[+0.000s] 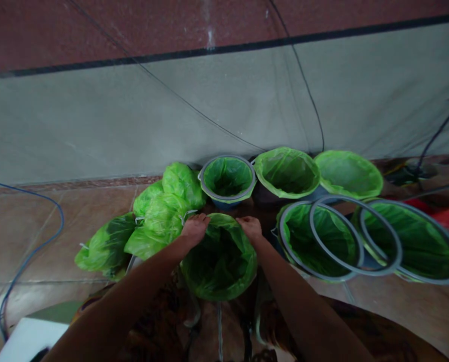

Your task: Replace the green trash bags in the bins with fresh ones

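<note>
Between my knees stands a bin lined with a green plastic bag (218, 289), the bag's edge folded over the rim. My left hand (195, 229) grips that edge at the far left of the rim, fingers curled over it. On the far right side, my right hand (250, 229) pinches the same bag's edge. Several tied green bags (160, 216) lie to the left of my left hand. Right of my right hand is a lined bin with a grey ring (284, 241), and a loose grey ring (395, 236) rests across it and the bin beside it.
Along the wall (194, 95) stand a small lined bin with a grey ring (205, 173) and two bins with bags over their rims (260, 173). Dark cables hang down the wall. A blue cable (31, 256) and a white box (31, 339) are at left.
</note>
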